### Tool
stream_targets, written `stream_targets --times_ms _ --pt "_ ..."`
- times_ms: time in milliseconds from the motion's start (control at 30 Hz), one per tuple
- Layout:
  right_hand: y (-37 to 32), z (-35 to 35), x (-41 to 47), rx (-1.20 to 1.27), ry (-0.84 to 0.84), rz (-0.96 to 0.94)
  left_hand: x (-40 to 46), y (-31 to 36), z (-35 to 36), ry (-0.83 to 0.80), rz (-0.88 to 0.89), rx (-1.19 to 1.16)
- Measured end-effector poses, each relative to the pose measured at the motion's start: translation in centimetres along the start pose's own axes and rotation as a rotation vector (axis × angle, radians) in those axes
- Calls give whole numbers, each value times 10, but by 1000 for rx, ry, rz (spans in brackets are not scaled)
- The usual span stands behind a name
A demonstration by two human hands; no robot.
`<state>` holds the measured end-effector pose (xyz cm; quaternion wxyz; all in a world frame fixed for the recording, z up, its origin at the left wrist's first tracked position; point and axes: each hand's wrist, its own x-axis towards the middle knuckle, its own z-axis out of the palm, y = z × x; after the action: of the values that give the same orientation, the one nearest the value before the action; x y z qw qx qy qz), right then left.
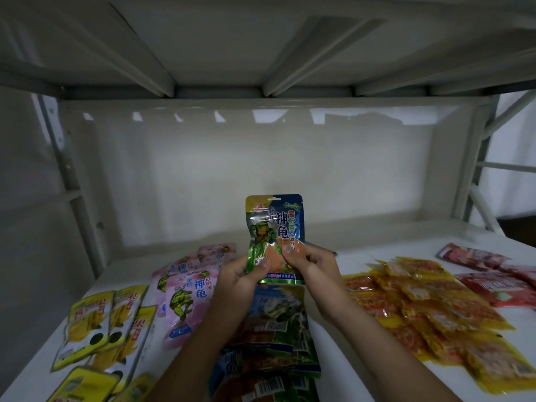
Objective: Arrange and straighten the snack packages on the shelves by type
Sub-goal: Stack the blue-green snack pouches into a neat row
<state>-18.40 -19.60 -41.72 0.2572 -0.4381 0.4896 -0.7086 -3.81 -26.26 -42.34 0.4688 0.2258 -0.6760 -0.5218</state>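
**Green-blue pouch held upright over its own stack**

The green-blue pouch [274, 237] stands upright in the air at the centre of view, long axis on the 12–6 o'clock line, printed face toward the camera. Both hands hold it by the lower third. The left hand [242, 281] grips the lower left corner from 7 o'clock, thumb pressed on the front face. The right hand [311, 266] pinches the lower right edge from 4 o'clock, thumb on the front, remaining fingers curled behind. Neither hand is open; both sets of fingers close on the same pouch.

Directly below, at 6 o'clock from the pouch, lies the stack of matching pouches [278, 320] on the shelf [362, 256], running toward the camera. This is the governing relation: the held pouch sits in line with that stack, so placement appears to need a lowering and tilting motion, not a sideways one.

Outward, pink pouches [188, 297] lie at 9 o'clock, yellow pouches [95, 323] at 8 o'clock, orange packets [420, 306] at 3 o'clock, red packets [493, 274] beyond them
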Motion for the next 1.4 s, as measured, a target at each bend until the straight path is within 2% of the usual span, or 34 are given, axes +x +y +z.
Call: stream_targets --times_ms 233,400,600,800,933,1033,1200,1400 --pt "3 -1 0 73 -69 94 -5 -1 0 -57 -32 -48" --pt "4 0 -1 105 -62 170 -2 -6 0 -8 -9 8" --pt "2 4 -5 -12 -102 50 1 -2 -4 84 -38 -10" --pt "9 3 1 -205 -13 24 -2 -7 -2 21 22 102" --pt "12 0 4 -241 -20 30 -3 -4 2 1 14 63" --pt "13 0 2 -237 -45 37 -1 -5 -1 29 30 129" --pt "10 4 1 -107 -52 89 0 -6 -2 77 -69 -13" --pt "11 -1 0 -194 -30 16 0 -1 -1 126 -46 -6"
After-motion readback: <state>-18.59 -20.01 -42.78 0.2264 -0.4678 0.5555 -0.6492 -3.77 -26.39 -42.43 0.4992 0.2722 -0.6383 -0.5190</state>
